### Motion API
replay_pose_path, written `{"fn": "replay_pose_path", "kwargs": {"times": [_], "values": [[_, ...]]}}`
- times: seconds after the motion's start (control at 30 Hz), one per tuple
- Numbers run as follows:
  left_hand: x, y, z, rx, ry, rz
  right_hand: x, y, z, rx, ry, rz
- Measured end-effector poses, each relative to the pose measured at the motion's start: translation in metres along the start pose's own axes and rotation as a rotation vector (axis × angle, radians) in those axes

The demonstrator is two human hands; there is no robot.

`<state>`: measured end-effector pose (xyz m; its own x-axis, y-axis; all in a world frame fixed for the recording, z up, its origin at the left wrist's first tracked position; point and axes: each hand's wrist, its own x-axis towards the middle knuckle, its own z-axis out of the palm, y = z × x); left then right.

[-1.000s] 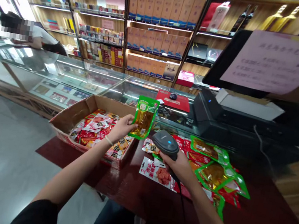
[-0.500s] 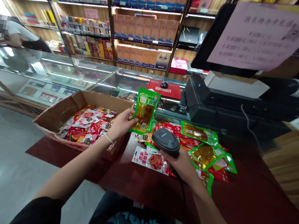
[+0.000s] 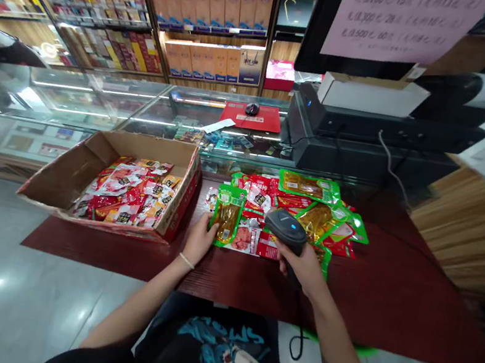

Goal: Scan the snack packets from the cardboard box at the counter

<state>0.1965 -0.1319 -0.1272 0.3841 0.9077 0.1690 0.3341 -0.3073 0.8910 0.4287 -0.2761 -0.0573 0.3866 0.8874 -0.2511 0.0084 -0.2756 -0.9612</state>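
Observation:
My left hand pinches a green snack packet with amber contents, holding it low over the dark red table, just right of the cardboard box. My right hand is wrapped round a black barcode scanner with a blue light on top; its head sits just right of the packet. A pile of green and red snack packets lies on the table behind both hands.
An open cardboard box full of red snack packets sits at the table's left end. A black register with a screen and pink notice stands behind. Glass counters and stocked shelves lie beyond. The scanner cord hangs off the front edge.
My left hand has lowered the green packet from chest height down towards the table. The scanner hand stayed close beside it, and my view has tipped downward.

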Motion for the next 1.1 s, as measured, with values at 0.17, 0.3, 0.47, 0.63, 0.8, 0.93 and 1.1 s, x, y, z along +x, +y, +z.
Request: {"fn": "replay_pose_path", "kwargs": {"times": [0.17, 0.3, 0.47, 0.63, 0.8, 0.93, 1.1], "values": [[-0.003, -0.001, -0.002, 0.151, 0.071, 0.124, -0.001, -0.003, 0.008, -0.007, -0.015, 0.018], [0.0, -0.002, -0.004, 0.178, 0.042, 0.182, 0.002, -0.012, 0.015, 0.009, -0.023, 0.023], [0.012, 0.011, -0.008, 0.147, 0.016, 0.253, 0.011, -0.03, 0.023, 0.01, -0.046, 0.002], [0.021, 0.053, -0.029, 0.114, -0.006, 0.335, 0.02, -0.061, 0.042, -0.086, -0.076, -0.038], [0.02, 0.099, -0.082, 0.142, -0.031, 0.455, 0.032, -0.093, 0.073, -0.172, -0.138, -0.107], [0.023, 0.099, -0.142, 0.251, 0.094, 0.439, 0.049, -0.112, 0.109, -0.213, -0.268, -0.13], [0.022, 0.055, -0.22, 0.406, 0.272, 0.272, 0.065, -0.129, 0.163, -0.247, -0.421, -0.195]]}}
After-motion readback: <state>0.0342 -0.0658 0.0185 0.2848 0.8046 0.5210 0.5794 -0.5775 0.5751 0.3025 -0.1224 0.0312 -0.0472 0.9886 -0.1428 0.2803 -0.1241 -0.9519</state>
